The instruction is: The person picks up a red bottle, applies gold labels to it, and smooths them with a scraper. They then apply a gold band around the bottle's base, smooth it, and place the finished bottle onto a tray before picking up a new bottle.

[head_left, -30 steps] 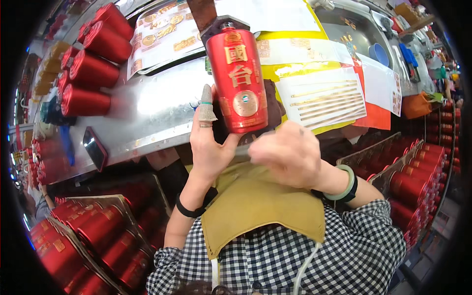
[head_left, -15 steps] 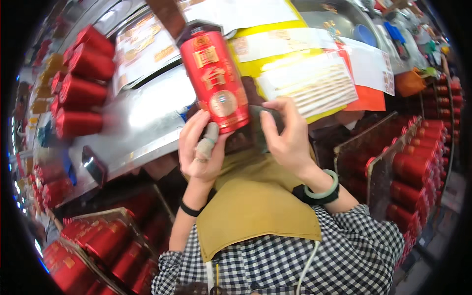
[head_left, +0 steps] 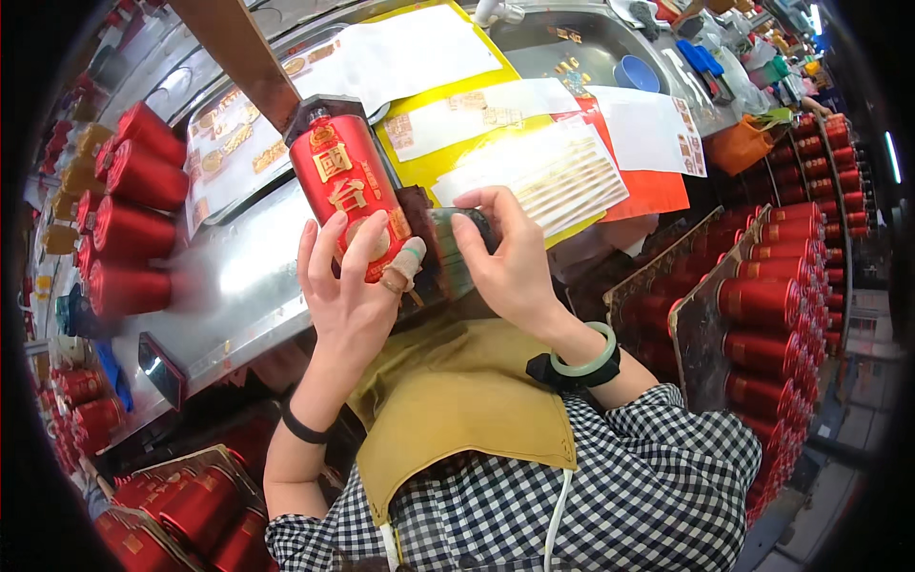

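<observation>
A red bottle (head_left: 348,181) with gold lettering and a gold emblem lies tilted in a dark brown stand (head_left: 417,212), neck end pointing away from me. My left hand (head_left: 348,291) rests over its lower end, fingers spread across the front and partly covering the emblem. One of its fingertips wears a pale wrapping. Beside the bottle's base, my right hand (head_left: 515,257) curls round a dark green rounded piece (head_left: 456,250) at the stand's right side. Thumb and forefinger show there; the other fingers are hidden.
Several red bottles (head_left: 143,181) lie stacked at the left on the metal worktop (head_left: 229,310). Label sheets (head_left: 534,172) lie on yellow backing beyond my hands, near a sink with a blue bowl (head_left: 637,73). Crates of red bottles (head_left: 762,296) flank me. A wooden bar (head_left: 238,57) rises behind the stand.
My left hand has shifted up from the bottle's bottom edge onto its front, fingers now spread. My right hand keeps its place at the green piece. The whole view has shifted.
</observation>
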